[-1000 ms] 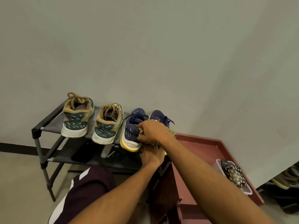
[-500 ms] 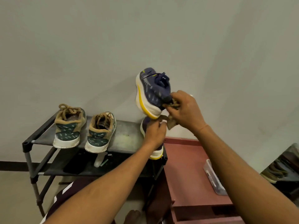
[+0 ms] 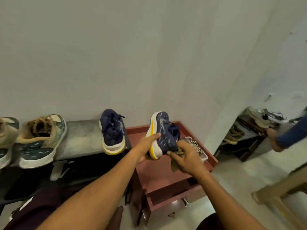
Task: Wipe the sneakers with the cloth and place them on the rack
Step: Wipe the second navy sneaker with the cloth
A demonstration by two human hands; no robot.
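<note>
The navy sneaker [image 3: 163,130] is tipped sideways above the red cabinet [image 3: 166,173], the left hand [image 3: 146,146] with its grip clamped round the sole, the right hand [image 3: 187,156] with its grip bunched on the brown cloth [image 3: 179,151] against the shoe, while the other navy sneaker [image 3: 113,131] and the green-and-tan sneakers [image 3: 39,140] stand on the rack [image 3: 83,140].

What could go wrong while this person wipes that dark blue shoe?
The left hand grips the navy sneaker with the white-and-yellow sole only by its sole, above the red-brown cabinet; a firm rub of the crumpled olive cloth in the right hand could knock it loose. The matching navy sneaker on the grey rack seems to overhang the front edge, so a forearm might nudge it off.
</note>
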